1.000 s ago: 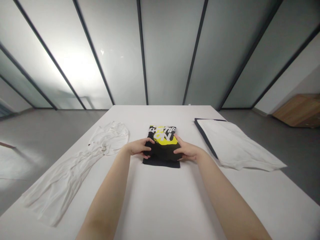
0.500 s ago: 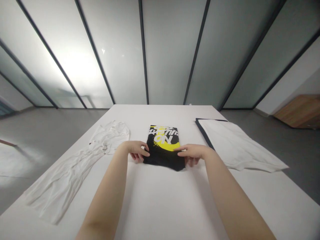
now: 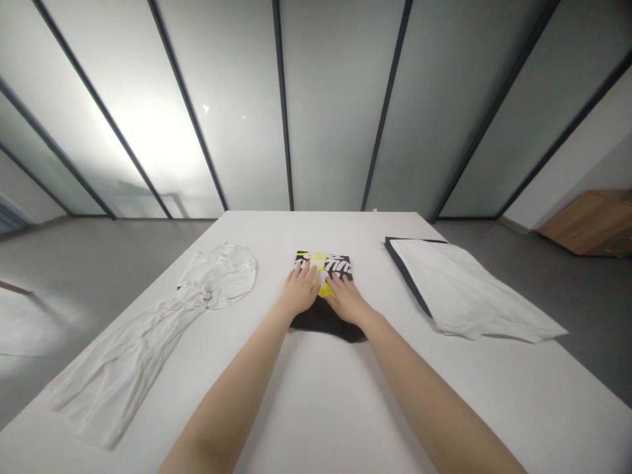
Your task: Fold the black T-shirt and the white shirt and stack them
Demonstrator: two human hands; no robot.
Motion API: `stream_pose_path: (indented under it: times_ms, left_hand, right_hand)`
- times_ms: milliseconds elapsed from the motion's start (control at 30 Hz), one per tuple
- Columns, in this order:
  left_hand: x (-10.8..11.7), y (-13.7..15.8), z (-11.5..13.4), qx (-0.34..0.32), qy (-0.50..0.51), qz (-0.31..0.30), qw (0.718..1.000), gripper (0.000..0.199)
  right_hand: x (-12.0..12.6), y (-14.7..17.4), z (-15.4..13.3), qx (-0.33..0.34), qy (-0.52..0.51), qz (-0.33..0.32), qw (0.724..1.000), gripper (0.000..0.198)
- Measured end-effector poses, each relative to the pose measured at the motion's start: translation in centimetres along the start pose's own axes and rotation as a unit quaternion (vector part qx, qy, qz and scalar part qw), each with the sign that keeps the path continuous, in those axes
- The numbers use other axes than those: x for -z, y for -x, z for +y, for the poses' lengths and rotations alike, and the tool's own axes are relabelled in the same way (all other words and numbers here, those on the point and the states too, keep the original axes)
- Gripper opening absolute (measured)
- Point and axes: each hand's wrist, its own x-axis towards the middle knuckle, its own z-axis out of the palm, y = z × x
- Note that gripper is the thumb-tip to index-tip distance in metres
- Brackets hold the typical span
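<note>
A black garment (image 3: 326,318), folded into a compact rectangle, lies on the white table (image 3: 316,401) straight ahead of me. It looks like a T-shirt, with white lettering and a yellow print on its upper face. My left hand (image 3: 300,289) rests flat on the left part of the print, fingers spread. On the right part lies my right hand (image 3: 346,299), likewise flat with its fingers apart. Together the hands cover much of the lettering and the yellow shape. The garment's near edge shows below them and looks slightly wavy.
To the left a crumpled white garment (image 3: 162,329) stretches toward the table's near left edge. At the right, a white cloth piece (image 3: 474,286) lies flat over a dark one (image 3: 407,276). Frosted glass panels (image 3: 330,105) stand behind the table. A wooden piece (image 3: 587,224) is far right.
Both hands have let go of the black garment's side edges and moved inward onto its top, now flat with fingers spread. The garment stays in about the same place.
</note>
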Motion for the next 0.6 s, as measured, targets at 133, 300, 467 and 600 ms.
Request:
stream_pose_path:
  times_ms: [133, 300, 467, 600]
  left_hand:
    - [-0.2, 0.8, 0.6, 0.023, -0.034, -0.136, 0.990, 0.058]
    - [2.8, 0.9, 1.4, 0.018, -0.035, -0.178, 0.983, 0.036]
    - [2.1, 1.1, 3.6, 0.048, -0.051, -0.057, 0.996, 0.043]
    - [-1.0, 0.9, 3.4, 0.034, -0.023, -0.022, 0.999, 0.054]
  right_hand:
    - [0.8, 0.9, -0.3, -0.022, 0.051, -0.106, 0.993, 0.059]
    - [4.0, 1.2, -1.4, -0.006, 0.040, -0.153, 0.987, 0.033]
    - [3.1, 0.6, -3.3, -0.010, 0.034, -0.084, 0.996, 0.045]
    - [0.5, 0.4, -2.7, -0.035, 0.031, -0.076, 0.996, 0.063]
